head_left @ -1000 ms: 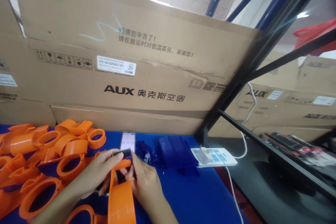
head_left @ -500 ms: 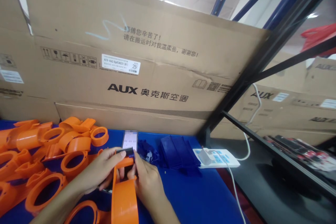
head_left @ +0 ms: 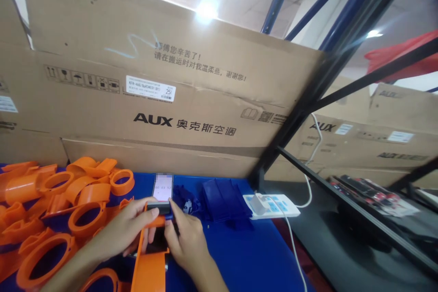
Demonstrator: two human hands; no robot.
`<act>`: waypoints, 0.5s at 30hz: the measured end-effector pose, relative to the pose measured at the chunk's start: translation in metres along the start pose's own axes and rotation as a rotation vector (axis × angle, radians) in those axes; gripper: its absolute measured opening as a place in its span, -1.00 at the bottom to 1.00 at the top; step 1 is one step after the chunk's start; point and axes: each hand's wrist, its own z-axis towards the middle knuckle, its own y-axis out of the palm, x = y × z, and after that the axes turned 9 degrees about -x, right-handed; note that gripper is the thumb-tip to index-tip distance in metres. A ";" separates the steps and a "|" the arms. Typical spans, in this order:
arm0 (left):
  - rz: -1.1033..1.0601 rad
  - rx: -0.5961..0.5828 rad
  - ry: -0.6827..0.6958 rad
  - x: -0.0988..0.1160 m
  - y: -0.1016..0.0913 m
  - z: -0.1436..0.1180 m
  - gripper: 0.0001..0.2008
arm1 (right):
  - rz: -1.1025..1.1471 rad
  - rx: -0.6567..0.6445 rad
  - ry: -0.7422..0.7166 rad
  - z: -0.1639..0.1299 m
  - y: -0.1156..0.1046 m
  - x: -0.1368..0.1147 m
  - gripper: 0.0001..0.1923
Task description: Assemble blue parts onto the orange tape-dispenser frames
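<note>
Both my hands are closed on an orange plastic tape dispenser above the blue tabletop. My left hand grips its left side, the thumb pressed near a black strip across the far end. On the right side, my right hand has its fingers against that end, where a dark blue edge shows beside the strip. The fingers partly hide how strip and dispenser meet. Just beyond the hands lies a phone with a running timer on its screen.
Several orange dispensers and rings are heaped on the left. Dark blue flat pieces lie right of the phone, near a white power strip with a cable. Large cardboard boxes stand behind, beside a black rack post.
The view has shifted slightly. The dispenser's black strip now faces me more fully, and my right fingers have moved a little along its end. Both hands keep their hold.
</note>
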 end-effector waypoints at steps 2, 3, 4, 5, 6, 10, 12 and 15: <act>-0.082 -0.070 0.046 0.001 -0.003 -0.004 -0.66 | 0.103 0.060 0.054 0.002 -0.003 -0.001 -0.61; -0.137 -0.102 0.076 0.002 -0.004 -0.005 -0.65 | 0.159 0.095 0.090 0.003 -0.006 -0.001 -0.61; -0.196 -0.122 0.100 0.003 -0.005 -0.007 -0.64 | 0.200 0.133 0.130 0.006 -0.009 0.001 -0.60; -0.254 -0.125 0.110 0.005 -0.005 -0.008 -0.64 | 0.217 0.174 0.170 0.008 -0.012 0.004 -0.61; -0.304 -0.106 0.111 0.007 -0.005 -0.008 -0.65 | 0.203 0.218 0.211 0.011 -0.017 0.009 -0.63; -0.424 0.036 0.105 0.011 -0.006 -0.003 -0.72 | -0.035 0.385 0.371 0.017 -0.040 0.038 -0.70; -0.481 0.122 0.115 0.009 -0.006 0.001 -0.75 | -0.156 0.381 0.415 0.016 -0.049 0.055 -0.70; -0.584 0.217 0.104 0.007 -0.007 0.005 -0.79 | -0.198 0.345 0.438 0.012 -0.053 0.074 -0.68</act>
